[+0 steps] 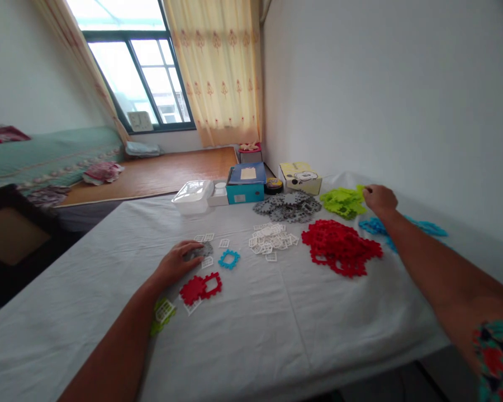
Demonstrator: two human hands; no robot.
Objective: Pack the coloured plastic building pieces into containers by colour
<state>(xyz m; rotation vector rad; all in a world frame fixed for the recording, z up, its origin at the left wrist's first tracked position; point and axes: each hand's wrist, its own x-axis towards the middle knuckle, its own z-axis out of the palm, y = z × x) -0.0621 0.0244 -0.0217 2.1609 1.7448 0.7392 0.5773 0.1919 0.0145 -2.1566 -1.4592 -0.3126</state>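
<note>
My left hand (179,261) rests on the table at the left, fingers and thumb apart around a grey interlocking building piece (208,249), partly hidden by the hand. Small white lattice window pieces (207,262) lie close by, and a blue notched frame (229,259) is just right of them. Nearer me are joined red pieces (195,288), and a light green piece (156,326) with a white window on it lies beside my left forearm. My right hand (380,200) is closed in a pinch at the right edge of the light green pile (342,202), on a light green piece.
Piles of red pieces (339,245), white window pieces (272,240), grey pieces (289,206) and blue pieces (373,226) lie on the white cloth (251,335). Behind stand a clear plastic box (193,195), a blue box (246,184) and a yellow box (300,177). A wall borders the right.
</note>
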